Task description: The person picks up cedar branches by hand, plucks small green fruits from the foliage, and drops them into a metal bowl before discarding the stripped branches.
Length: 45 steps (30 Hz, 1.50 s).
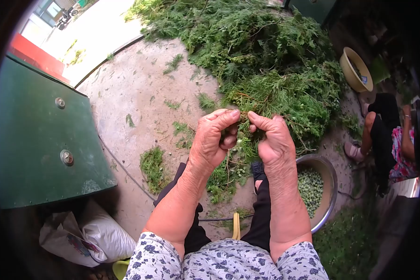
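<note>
Pinching sprig (245, 123) near edge of heap (275, 56)

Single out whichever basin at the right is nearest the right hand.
The shiny-rimmed basin of green berries, beside the right arm; the yellowish basin stands farther away.

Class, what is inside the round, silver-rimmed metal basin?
Small, round, green berries show; the right forearm covers the left side of the basin, and berries hide its bottom.

Hands (213, 136) (276, 141) side by side, curled
</note>
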{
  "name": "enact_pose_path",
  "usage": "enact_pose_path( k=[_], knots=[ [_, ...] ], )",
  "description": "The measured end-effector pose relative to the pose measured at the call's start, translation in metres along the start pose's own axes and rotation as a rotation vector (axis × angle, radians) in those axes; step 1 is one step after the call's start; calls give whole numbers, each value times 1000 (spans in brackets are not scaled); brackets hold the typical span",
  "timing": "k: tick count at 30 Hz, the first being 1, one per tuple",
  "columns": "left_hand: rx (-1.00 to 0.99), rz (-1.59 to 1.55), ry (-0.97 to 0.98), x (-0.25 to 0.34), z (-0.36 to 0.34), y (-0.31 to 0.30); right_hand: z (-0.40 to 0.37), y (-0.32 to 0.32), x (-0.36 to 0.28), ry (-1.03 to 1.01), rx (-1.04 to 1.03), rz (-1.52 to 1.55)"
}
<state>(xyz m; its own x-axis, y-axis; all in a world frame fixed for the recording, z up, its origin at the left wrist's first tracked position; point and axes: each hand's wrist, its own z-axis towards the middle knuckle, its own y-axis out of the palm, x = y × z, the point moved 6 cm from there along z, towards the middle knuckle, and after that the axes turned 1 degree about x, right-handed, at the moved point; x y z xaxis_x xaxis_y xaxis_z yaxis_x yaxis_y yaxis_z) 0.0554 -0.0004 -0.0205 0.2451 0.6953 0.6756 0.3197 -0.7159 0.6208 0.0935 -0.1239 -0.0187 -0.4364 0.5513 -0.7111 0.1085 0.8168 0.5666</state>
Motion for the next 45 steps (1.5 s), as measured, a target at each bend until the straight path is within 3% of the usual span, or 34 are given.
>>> enact_pose_path(
  k=[2,4,8,12,18,21,23,27,30,33,35,39,41,45],
  knots=[
    [-8,-108,-59,-3,1,-2,5,-7,-1,7,10,17],
    [-164,-238,-49,-2,2,4,8,-10,-3,15,22,36],
    [-153,-339,-38,4,1,5,11,-13,-9,-14,-6,52],
    [-119,-331,19,4,4,-3,20,-22,-4,25,79,158],
    [13,76,2,1,-2,3,19,-19,0,25,36,152],
    [16,94,-7,-3,-4,7,13,-16,-3,-10,83,59],
    [10,123,11,-4,-4,9,6,-5,-16,-211,16,-16],
    [-49,241,85,-2,-3,7,2,-1,-14,-209,32,-11],
    [-66,159,128,-5,-4,10,5,-9,-11,-224,122,-77],
    [-89,-58,78,-13,-1,11,14,-25,5,-47,233,-34],
    [-93,-104,52,-14,0,11,21,-22,18,72,90,264],
    [-145,-247,-62,-17,2,9,16,-19,22,144,66,381],
    [-140,-274,-75,-18,1,11,20,-10,20,91,-359,510],
    [-78,-396,-127,-23,3,7,16,-9,17,119,-225,397]
  ],
)
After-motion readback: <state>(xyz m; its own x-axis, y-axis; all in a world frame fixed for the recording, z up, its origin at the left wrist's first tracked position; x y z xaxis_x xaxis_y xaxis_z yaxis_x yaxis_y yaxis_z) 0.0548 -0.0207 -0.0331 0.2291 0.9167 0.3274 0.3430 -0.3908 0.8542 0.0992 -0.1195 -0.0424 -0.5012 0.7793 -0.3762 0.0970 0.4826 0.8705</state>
